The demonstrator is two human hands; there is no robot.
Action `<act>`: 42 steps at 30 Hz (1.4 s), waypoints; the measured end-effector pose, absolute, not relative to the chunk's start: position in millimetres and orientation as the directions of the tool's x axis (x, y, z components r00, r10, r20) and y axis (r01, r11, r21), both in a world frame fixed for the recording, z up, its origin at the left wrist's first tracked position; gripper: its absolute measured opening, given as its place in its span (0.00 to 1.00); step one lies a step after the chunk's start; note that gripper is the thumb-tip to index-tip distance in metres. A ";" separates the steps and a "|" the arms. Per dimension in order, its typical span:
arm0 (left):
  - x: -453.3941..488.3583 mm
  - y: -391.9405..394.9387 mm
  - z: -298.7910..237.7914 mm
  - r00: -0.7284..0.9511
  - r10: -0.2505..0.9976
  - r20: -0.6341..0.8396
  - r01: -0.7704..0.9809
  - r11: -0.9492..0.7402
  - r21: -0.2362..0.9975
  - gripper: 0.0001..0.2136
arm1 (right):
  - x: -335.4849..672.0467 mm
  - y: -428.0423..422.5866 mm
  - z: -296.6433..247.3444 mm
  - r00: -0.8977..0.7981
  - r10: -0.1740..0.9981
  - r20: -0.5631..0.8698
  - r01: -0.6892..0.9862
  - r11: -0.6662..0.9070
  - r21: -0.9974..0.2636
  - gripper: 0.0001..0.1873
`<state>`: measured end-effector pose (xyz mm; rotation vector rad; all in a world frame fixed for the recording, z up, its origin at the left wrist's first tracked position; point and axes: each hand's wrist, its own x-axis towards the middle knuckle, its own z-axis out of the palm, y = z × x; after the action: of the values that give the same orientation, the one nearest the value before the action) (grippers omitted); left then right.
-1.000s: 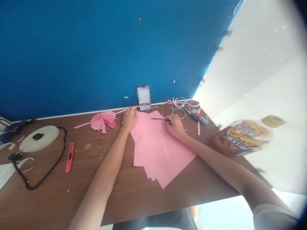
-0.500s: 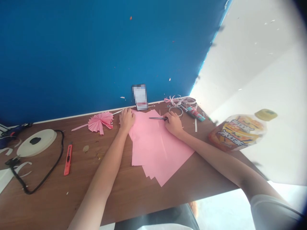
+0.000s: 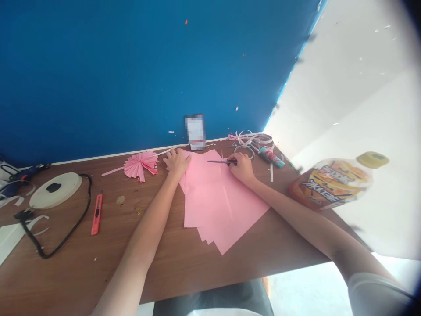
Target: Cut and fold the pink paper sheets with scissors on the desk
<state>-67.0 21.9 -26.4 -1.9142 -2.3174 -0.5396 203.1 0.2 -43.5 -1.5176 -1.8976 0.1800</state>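
A stack of pink paper sheets (image 3: 217, 202) lies fanned out on the brown wooden table (image 3: 164, 259). My left hand (image 3: 176, 161) rests on the far left corner of the top sheet, fingers spread flat. My right hand (image 3: 242, 166) is closed on a pair of scissors (image 3: 219, 162), whose blades point left across the far edge of the paper. A folded pink paper fan (image 3: 141, 164) lies to the left of my left hand.
An orange utility knife (image 3: 96, 213), a white round disc (image 3: 55, 189) and a black cable (image 3: 62, 237) lie at the left. A small card (image 3: 195, 131) leans on the blue wall. Ribbon curls and markers (image 3: 263, 149) sit far right, an orange-labelled bottle (image 3: 335, 182) nearer.
My right hand with the scissors has shifted slightly along the far edge of the paper. My left hand's fingers have spread a little. The view moved slightly.
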 end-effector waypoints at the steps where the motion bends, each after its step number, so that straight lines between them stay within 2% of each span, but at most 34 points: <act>1: -66.8 22.0 -26.1 -0.194 0.940 0.282 0.970 0.141 0.200 0.23 | 203.7 0.0 -42.1 -0.098 0.903 0.419 0.807 0.319 -0.498 0.14; 5: -64.3 19.8 -22.9 -0.153 0.953 0.261 0.982 0.117 0.148 0.22 | 206.8 0.0 -34.5 -0.223 0.917 0.330 0.805 0.364 -0.468 0.12; 9: -62.2 16.8 -20.1 -0.169 0.958 0.233 0.982 0.144 0.120 0.21 | 207.1 -2.4 -28.5 -0.223 0.941 0.253 0.874 0.308 -0.376 0.13; 14: -68.3 20.9 -17.6 -0.148 0.956 0.254 0.979 0.104 0.176 0.22 | 199.7 -12.8 -27.9 -0.220 0.932 0.288 0.940 0.282 -0.192 0.12; 16: -75.0 25.9 -17.6 -0.137 0.955 0.263 0.973 0.080 0.216 0.22 | 197.3 -16.0 -29.4 -0.230 0.926 0.299 0.944 0.288 -0.164 0.13; 20: -93.2 36.7 -19.2 -0.050 0.988 0.147 0.932 -0.007 0.362 0.14 | 198.1 -14.3 -34.4 -0.226 0.911 0.345 0.910 0.323 -0.258 0.15; 24: -110.4 40.9 -13.5 -0.004 0.987 0.162 0.877 -0.075 0.474 0.12 | 201.8 -6.4 -40.9 -0.198 0.898 0.394 0.844 0.361 -0.398 0.17; 29: -125.3 36.6 5.5 -0.027 0.978 0.209 0.809 -0.102 0.579 0.16 | 203.1 -2.5 -46.3 -0.191 0.886 0.422 0.836 0.372 -0.403 0.18; 34: -127.8 25.2 26.5 0.028 0.981 0.195 0.624 -0.169 0.763 0.28 | 201.8 -3.8 -43.0 -0.145 0.836 0.530 0.771 0.431 -0.469 0.18; 38: -120.9 14.1 47.7 0.097 0.955 0.282 0.629 -0.278 0.726 0.28 | 201.2 -4.4 -39.6 -0.105 0.801 0.590 0.658 0.501 -0.562 0.20; 42: -113.0 2.8 71.3 0.141 0.911 0.388 0.727 -0.361 0.584 0.26 | 202.1 -2.8 -40.9 -0.119 0.792 0.598 0.604 0.536 -0.590 0.23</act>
<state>-113.0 2.8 71.3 -2.5527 -1.8867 -1.2215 202.1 -2.8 -40.9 -1.1554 -1.8183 0.2472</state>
